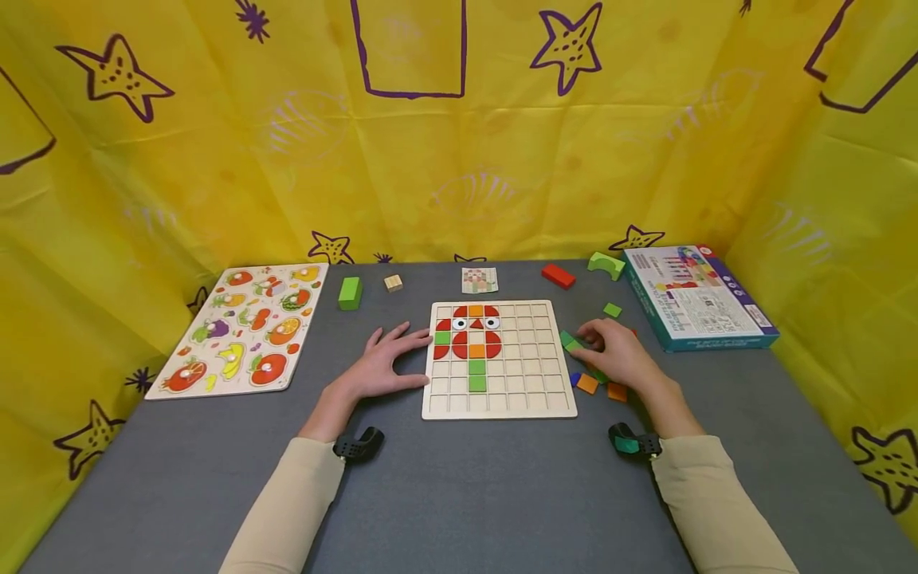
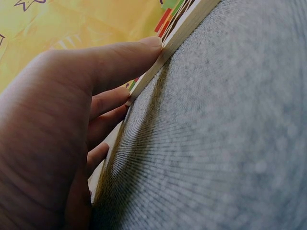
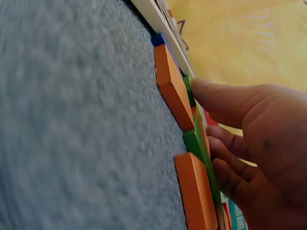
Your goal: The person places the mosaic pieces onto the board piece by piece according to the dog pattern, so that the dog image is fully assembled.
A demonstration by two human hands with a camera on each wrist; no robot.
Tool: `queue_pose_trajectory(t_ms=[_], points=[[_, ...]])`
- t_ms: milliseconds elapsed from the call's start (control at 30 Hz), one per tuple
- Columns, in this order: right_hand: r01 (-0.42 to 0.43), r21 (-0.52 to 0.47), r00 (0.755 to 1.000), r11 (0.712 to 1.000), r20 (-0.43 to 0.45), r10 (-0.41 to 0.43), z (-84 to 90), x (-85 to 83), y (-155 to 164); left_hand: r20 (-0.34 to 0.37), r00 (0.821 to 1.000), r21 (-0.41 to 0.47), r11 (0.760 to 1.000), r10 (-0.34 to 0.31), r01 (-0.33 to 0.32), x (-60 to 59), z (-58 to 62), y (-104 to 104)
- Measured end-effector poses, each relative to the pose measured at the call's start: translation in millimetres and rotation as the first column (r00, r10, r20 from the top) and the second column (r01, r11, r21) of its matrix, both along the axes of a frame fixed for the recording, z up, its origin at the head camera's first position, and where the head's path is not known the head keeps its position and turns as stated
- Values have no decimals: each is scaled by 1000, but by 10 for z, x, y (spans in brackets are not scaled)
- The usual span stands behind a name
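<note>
Now we press our left hand [image 1: 383,365] flat against the left edge of the grid board [image 1: 531,399], fingers spread and straight, thumb tip touching the board's side in the left wrist view. The board lies square to us on the grey table [image 1: 459,494], its coloured figure running from the far edge towards us, with a green stem pointing our way. Just right of the board, our right hand [image 1: 617,355] curls over a cluster of loose pieces; its fingertips pinch a green piece [image 1: 571,342] beside the board's right edge, its long axis slanting away from us. Orange pieces [image 1: 587,383] lie near the board's right edge, under the palm.
</note>
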State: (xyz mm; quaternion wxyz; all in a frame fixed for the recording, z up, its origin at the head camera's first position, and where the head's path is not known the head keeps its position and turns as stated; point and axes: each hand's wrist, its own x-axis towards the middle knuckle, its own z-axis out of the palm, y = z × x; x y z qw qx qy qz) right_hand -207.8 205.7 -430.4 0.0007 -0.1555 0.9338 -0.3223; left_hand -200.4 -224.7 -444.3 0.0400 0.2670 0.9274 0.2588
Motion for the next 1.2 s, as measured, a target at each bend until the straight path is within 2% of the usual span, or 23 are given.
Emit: queue_pose_trajectory(t_ms=[433, 733, 900, 1200], points=[[-88, 63, 996, 994, 25, 87, -9, -4, 121, -5, 1000, 5, 1000, -6, 6, -1, -10, 21], [-89, 11, 994, 996, 59, 88, 22, -26, 92, 3, 1000, 10, 1000, 3, -3, 1, 8, 15], [-83, 0, 996, 997, 30, 83, 6, -33, 90, 9, 1000, 11, 1000, 5, -5, 4, 24, 14], [-89, -92, 996, 992, 3, 90, 58, 6, 26, 5, 1000, 7, 1000, 7, -7, -10, -7, 7]])
